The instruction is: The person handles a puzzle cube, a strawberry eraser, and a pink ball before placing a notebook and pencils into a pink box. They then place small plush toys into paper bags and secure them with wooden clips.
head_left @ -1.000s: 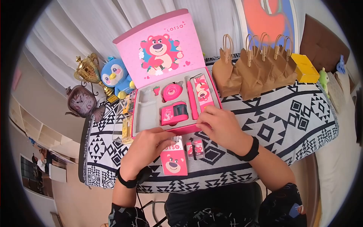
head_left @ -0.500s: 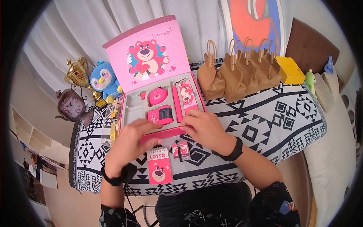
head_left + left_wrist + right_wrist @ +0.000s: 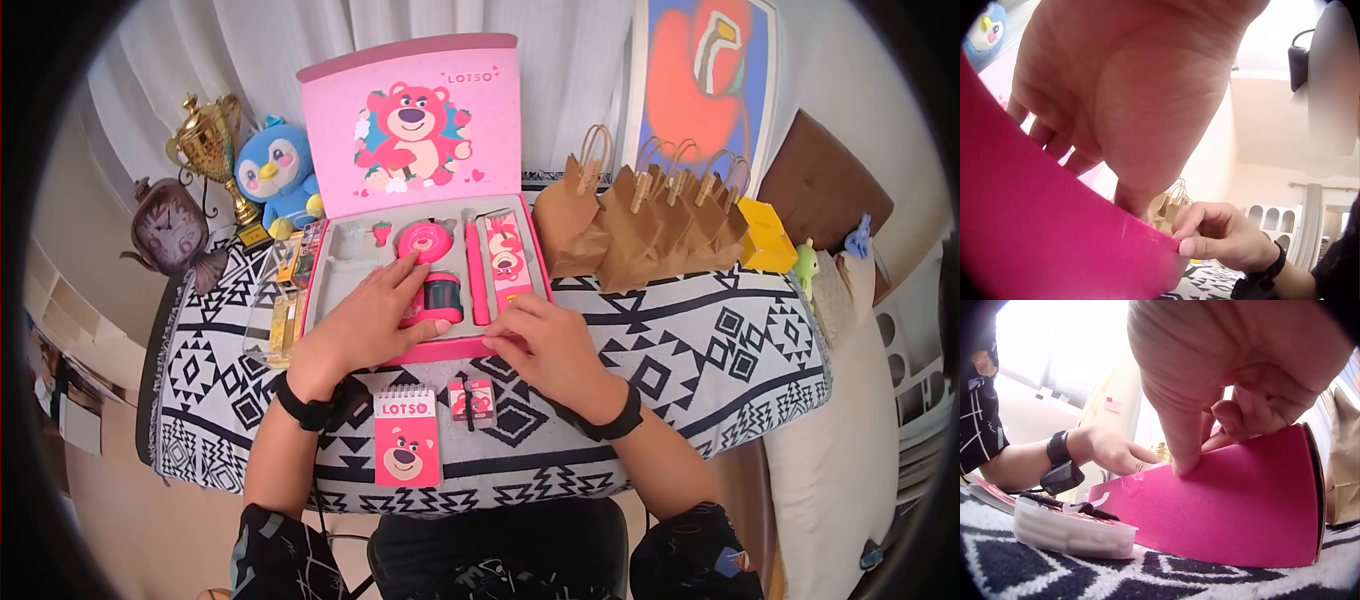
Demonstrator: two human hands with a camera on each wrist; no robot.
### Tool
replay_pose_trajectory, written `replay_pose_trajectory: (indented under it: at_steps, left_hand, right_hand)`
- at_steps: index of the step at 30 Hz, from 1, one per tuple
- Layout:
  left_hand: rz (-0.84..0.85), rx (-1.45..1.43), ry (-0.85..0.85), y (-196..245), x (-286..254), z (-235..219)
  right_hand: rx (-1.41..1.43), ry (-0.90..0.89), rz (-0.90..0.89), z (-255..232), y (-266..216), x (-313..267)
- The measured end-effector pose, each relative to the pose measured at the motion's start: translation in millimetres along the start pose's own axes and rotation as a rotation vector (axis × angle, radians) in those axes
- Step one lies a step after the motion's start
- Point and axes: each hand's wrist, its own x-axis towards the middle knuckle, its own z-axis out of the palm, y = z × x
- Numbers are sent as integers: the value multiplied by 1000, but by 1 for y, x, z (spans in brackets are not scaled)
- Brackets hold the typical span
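Note:
My left hand (image 3: pixel 365 315) reaches over the pink gift box (image 3: pixel 430 350), fingers spread across a pink pencil sharpener (image 3: pixel 443 296) with a dark window. One fingertip is at a round pink item (image 3: pixel 425 240); the thumb lies along the sharpener's near side. My right hand (image 3: pixel 550 345) pinches the box's front wall, thumb outside and fingers over the rim, as the right wrist view shows. Near it in the tray are a pink stick (image 3: pixel 476 275) and a bear-printed packet (image 3: pixel 507 255). In front lie a spiral notepad (image 3: pixel 407 440) and a small clear case (image 3: pixel 472 402) with a black band.
The box's lid (image 3: pixel 410 130) stands up behind. To the left are a trophy (image 3: pixel 207 150), a blue plush toy (image 3: pixel 275 175), a clock (image 3: pixel 172 228) and a clear container (image 3: pixel 272 310). Several paper bags (image 3: pixel 640 235) and a yellow box (image 3: pixel 765 235) stand right, on patterned cloth (image 3: pixel 650 340).
My left hand has let go of the notepad, which lies on the cloth, and moved up and forward over the sharpener. The right hand stays at the box's front edge.

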Motion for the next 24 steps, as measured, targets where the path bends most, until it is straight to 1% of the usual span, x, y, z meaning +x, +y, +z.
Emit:
replay_pose_trajectory:
  at_steps: [2, 4, 5, 6, 8, 10, 12, 13, 17, 18, 19, 20, 21, 22, 23, 24]
  left_hand:
    - [-23, -55, -9, -4, 0, -5]
    - [-7, 139, 33, -8, 0, -7]
    - [27, 142, 87, -9, 0, -7]
    - [22, 134, 95, -7, 0, -11]
    - [-125, 13, -56, 1, -1, -25]
    - [-123, 7, -54, -1, -2, -28]
    - [-122, -1, -54, -6, -2, -29]
    - [-87, 8, -59, -10, -3, -29]
    - [0, 5, -73, -19, -4, -27]
    - [-6, 7, -63, -18, -4, -29]
    - [-26, 20, -94, -16, -3, -30]
    - [-45, 34, -125, -17, -3, -31]
    - [37, 45, 18, -28, -3, -17]
    - [35, 45, 25, -26, -4, -21]
    - [-12, 55, -53, -21, -4, -27]
    - [-59, 63, -132, -17, -4, -30]
  right_hand:
    - [17, 2, 2, 0, -2, 2]
    - [50, 5, 20, -3, -3, 4]
    - [66, -6, 33, -4, -4, 5]
    - [61, -16, 28, -6, -5, 7]
    - [30, -94, 55, -13, -10, 11]
    - [44, -136, 69, -20, -12, 20]
    - [135, -233, 211, -32, -11, 38]
    - [85, -252, 155, -32, 1, 49]
    - [-38, -279, 131, -20, 42, 107]
    - [-98, -334, 176, -15, 50, 121]
    - [-160, -387, 221, -9, 58, 133]
    - [-163, -385, 212, -2, 66, 141]
    - [-226, -396, 210, 6, 75, 147]
    - [-289, -408, 209, 12, 82, 154]
    - [-292, -410, 204, 16, 88, 161]
    - [-304, -446, 252, 19, 94, 167]
